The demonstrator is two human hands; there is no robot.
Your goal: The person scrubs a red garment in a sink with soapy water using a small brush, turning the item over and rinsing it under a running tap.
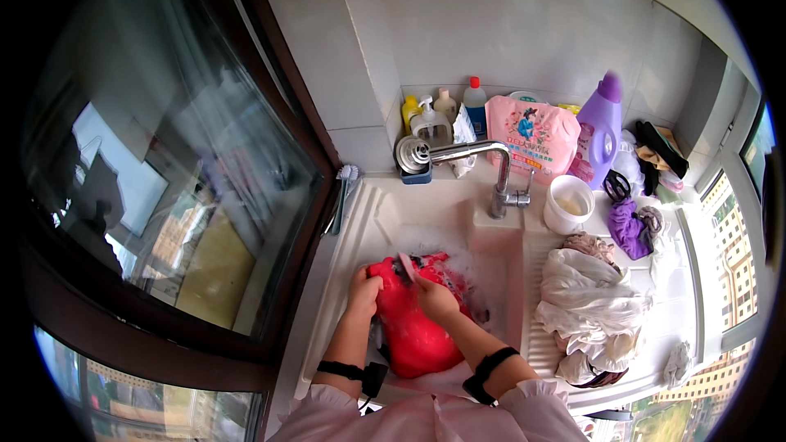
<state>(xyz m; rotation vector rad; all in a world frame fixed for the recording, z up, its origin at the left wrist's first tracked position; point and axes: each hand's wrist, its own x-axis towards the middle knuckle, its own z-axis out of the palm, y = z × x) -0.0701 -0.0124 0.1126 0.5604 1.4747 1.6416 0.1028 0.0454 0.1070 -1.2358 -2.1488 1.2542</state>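
Observation:
Wet red fabric (pixel 424 341) lies bunched in a white laundry sink (pixel 513 294), with suds and water around its far end. My left hand (pixel 363 291) grips the fabric's left edge. In my right hand (pixel 437 299) is a pink-backed scrub brush (pixel 406 267), its dark bristles against the upper part of the fabric. Dark and patterned cloth shows at the far end of the red piece, partly under the suds. The chrome faucet (pixel 502 166) stands behind the basin; whether water runs from it I cannot tell.
Wrung white clothes (pixel 592 294) lie on the ribbed washboard at the right. Behind stand a white tub (pixel 569 204), a pink detergent bag (pixel 531 135), a purple detergent bottle (pixel 599 135) and several smaller bottles. A dark-framed glass window (pixel 202 153) borders the left side, beside a long-handled brush (pixel 345 196).

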